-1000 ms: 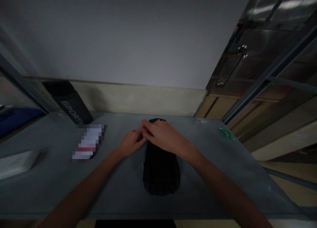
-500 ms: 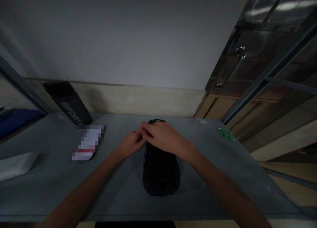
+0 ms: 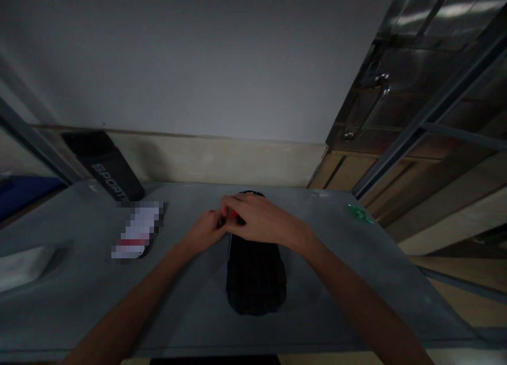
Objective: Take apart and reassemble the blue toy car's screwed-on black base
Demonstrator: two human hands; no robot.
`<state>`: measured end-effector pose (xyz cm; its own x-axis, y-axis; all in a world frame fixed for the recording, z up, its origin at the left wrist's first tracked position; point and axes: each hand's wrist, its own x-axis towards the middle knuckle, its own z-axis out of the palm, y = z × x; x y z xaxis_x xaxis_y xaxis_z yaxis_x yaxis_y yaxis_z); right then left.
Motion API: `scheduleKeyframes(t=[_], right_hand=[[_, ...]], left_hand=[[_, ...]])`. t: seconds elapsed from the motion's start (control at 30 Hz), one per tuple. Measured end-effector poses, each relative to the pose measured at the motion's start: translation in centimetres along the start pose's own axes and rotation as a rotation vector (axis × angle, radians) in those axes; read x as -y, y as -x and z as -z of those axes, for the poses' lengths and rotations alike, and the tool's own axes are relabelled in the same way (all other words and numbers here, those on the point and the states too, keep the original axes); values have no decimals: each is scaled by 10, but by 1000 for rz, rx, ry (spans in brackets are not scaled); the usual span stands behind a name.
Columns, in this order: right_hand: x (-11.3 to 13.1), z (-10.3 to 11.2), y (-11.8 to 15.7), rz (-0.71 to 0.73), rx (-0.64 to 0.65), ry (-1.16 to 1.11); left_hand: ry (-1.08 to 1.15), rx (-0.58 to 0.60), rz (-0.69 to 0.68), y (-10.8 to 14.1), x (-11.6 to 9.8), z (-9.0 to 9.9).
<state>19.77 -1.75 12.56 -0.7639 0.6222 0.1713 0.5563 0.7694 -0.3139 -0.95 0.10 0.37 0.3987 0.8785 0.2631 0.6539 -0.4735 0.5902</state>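
Observation:
A black, car-shaped object (image 3: 256, 275) lies lengthwise on the grey table (image 3: 190, 312). Over its far end, my right hand (image 3: 253, 217) is closed, its fingertips pinched on a small red thing (image 3: 235, 215) that shows only in part. My left hand (image 3: 206, 227) is closed too, at the object's far left corner, with its fingertips meeting those of my right hand. What the left fingers grip is hidden. Both hands cover much of the far end.
Left on the table are a phone with a blurred screen (image 3: 138, 230), a dark bottle-like item marked SPORT (image 3: 114, 175) and a white item (image 3: 26, 267). A green wrapper (image 3: 359, 213) lies near the right edge. Behind stands a wall (image 3: 217, 64); metal posts flank the table.
The view has shifted slightly. My fingers have moved a little at the far end of the black object, and the red thing shows somewhat differently between them.

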Motion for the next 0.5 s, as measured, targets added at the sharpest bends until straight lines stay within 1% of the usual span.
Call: scheduleKeyframes(t=[0.13,0.2,0.3,0.43,0.5], right_hand=[[-1,-3,-1,-89,-1,112],[-3,-4,-1,-76,18,117],[-5,-1,-1,-32,32,53],[-3,2,-1,-6,25,-27],[-2,1,0,-11,5,-25]], left_hand=[[-13,6,-6,-1,-2,0],[-17,5,-8,-1,-2,0],[-28,11,-5,0,0,0],[-50,24,12,1,2,1],[-54,28,15,1,2,1]])
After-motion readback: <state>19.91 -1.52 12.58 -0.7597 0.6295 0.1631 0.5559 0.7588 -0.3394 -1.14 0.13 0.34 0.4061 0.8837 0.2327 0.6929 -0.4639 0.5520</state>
